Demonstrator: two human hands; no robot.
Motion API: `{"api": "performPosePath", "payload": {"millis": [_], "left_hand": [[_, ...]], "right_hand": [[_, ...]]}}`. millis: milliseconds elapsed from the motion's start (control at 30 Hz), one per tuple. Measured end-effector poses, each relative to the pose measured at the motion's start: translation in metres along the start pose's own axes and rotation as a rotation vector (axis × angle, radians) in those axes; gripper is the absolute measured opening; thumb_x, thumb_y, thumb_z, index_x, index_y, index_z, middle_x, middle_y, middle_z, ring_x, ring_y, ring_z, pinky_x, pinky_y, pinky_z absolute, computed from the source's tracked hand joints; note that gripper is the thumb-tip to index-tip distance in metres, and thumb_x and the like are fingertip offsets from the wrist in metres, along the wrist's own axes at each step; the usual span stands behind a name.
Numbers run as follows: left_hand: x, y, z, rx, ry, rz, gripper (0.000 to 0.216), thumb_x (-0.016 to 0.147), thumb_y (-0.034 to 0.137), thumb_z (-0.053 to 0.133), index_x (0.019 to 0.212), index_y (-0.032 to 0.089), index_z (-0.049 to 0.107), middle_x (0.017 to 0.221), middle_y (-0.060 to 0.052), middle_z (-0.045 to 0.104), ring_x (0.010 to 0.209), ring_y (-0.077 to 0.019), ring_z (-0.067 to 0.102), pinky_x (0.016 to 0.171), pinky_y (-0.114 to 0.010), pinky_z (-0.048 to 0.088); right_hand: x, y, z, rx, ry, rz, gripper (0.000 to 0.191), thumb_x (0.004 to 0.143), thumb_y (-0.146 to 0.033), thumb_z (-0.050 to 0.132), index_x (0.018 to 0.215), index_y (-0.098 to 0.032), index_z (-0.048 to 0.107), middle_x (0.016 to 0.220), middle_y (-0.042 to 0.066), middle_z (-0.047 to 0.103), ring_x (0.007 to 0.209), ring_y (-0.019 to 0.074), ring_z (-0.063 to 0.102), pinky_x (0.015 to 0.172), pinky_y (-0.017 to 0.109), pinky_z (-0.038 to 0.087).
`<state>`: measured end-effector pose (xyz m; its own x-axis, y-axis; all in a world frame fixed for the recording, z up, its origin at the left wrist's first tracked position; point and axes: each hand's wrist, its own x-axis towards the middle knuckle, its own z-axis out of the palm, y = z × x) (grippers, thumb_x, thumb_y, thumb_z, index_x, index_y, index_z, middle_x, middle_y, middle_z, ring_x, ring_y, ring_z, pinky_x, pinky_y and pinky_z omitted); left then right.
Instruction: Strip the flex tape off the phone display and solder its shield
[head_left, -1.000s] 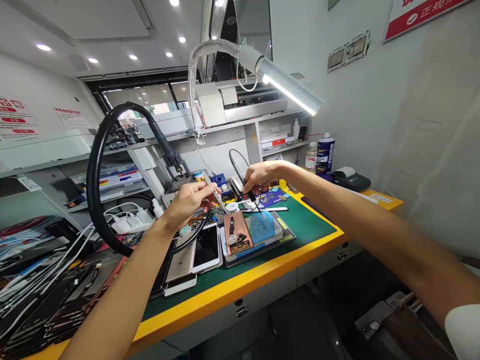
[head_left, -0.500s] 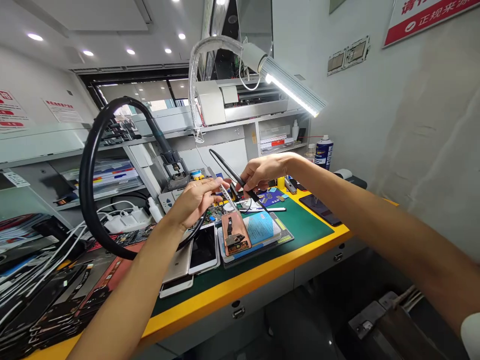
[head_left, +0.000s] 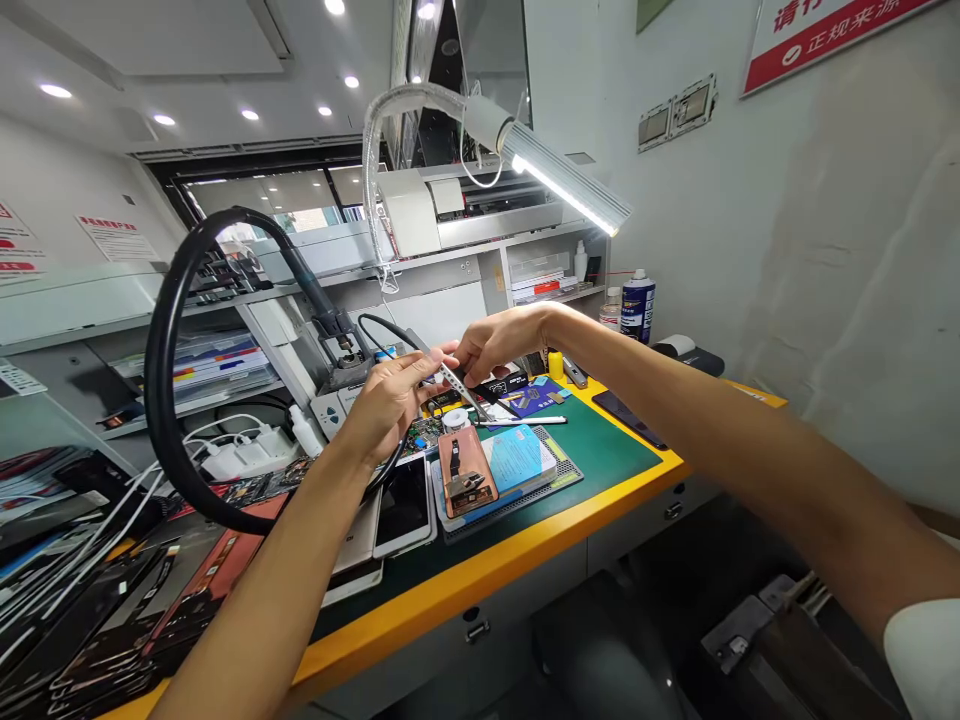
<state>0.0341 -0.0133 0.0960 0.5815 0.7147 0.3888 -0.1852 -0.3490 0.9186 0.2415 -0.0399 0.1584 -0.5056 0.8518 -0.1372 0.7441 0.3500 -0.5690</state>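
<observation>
My left hand [head_left: 391, 398] is closed on silver tweezers [head_left: 459, 384] with a row of holes, pointing down to the right. Close beside it, my right hand [head_left: 495, 348] grips a black soldering iron, its cable [head_left: 386, 326] looping out to the left; the handle is mostly hidden by fingers. Both hands hover over the bench, nearly touching. Below them lies a copper-coloured phone panel [head_left: 471, 462] with a dark flex strip, resting on a stack with a light-blue booklet [head_left: 521, 456]. A white pen-like stick [head_left: 544, 420] lies behind the booklet.
White-framed phones [head_left: 401, 505] lie left of the stack. Phone parts [head_left: 112, 600] pile up at the far left. A thick black hose [head_left: 161, 390] arches beside my left arm. Overhead hangs a lit lamp [head_left: 566, 180]. A dark phone [head_left: 628, 418] and spray can [head_left: 637, 305] stand right.
My right hand has moved left with the soldering iron, up to the left hand and tweezers. The iron's handle and cable have swung left. The view has shifted slightly.
</observation>
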Motion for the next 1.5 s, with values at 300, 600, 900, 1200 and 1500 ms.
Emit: {"api": "performPosePath", "payload": {"millis": [300,600,900,1200,1500], "left_hand": [[0.021,-0.001,-0.008,0.069,0.105,0.078,0.03,0.085,0.047,0.077,0.087,0.017,0.082,0.119,-0.01,0.077,0.104,-0.0226,0.069,0.087,-0.032,0.052],[0.031,-0.007,-0.004,0.122,0.173,0.087,0.03,0.088,0.046,0.075,0.089,0.016,0.077,0.096,-0.006,0.077,0.092,-0.0195,0.068,0.084,-0.035,0.053],[0.038,-0.01,-0.001,0.155,0.153,0.112,0.028,0.094,0.043,0.07,0.095,0.016,0.074,0.101,-0.006,0.077,0.097,-0.0209,0.071,0.091,-0.042,0.056],[0.054,-0.001,0.018,0.189,0.102,0.15,0.032,0.097,0.046,0.067,0.101,0.015,0.072,0.104,-0.006,0.075,0.099,-0.0224,0.071,0.094,-0.046,0.056],[0.076,0.009,0.033,0.245,0.068,0.233,0.034,0.088,0.049,0.072,0.075,0.018,0.075,0.088,-0.006,0.076,0.09,-0.0228,0.067,0.09,-0.04,0.051]], "right_hand": [[0.01,-0.001,0.005,-0.071,0.24,-0.014,0.019,0.099,-0.031,0.071,0.107,-0.014,0.07,0.104,0.004,0.072,0.085,0.0166,0.07,0.072,0.032,0.06],[0.015,0.001,0.009,-0.155,0.305,0.042,0.02,0.1,-0.033,0.069,0.106,-0.014,0.07,0.099,0.003,0.072,0.08,0.0152,0.069,0.069,0.031,0.06],[0.003,-0.001,0.008,-0.246,0.419,0.038,0.02,0.098,-0.033,0.071,0.1,-0.013,0.071,0.096,0.002,0.072,0.078,0.0155,0.069,0.069,0.03,0.059],[-0.024,-0.011,0.008,-0.266,0.62,0.095,0.032,0.098,-0.036,0.069,0.075,-0.016,0.06,0.063,-0.007,0.051,0.05,0.007,0.041,0.048,0.021,0.036],[-0.032,-0.012,0.005,-0.257,0.803,0.183,0.031,0.093,-0.032,0.071,0.068,-0.018,0.057,0.06,-0.008,0.04,0.055,0.0098,0.034,0.053,0.026,0.029]]}}
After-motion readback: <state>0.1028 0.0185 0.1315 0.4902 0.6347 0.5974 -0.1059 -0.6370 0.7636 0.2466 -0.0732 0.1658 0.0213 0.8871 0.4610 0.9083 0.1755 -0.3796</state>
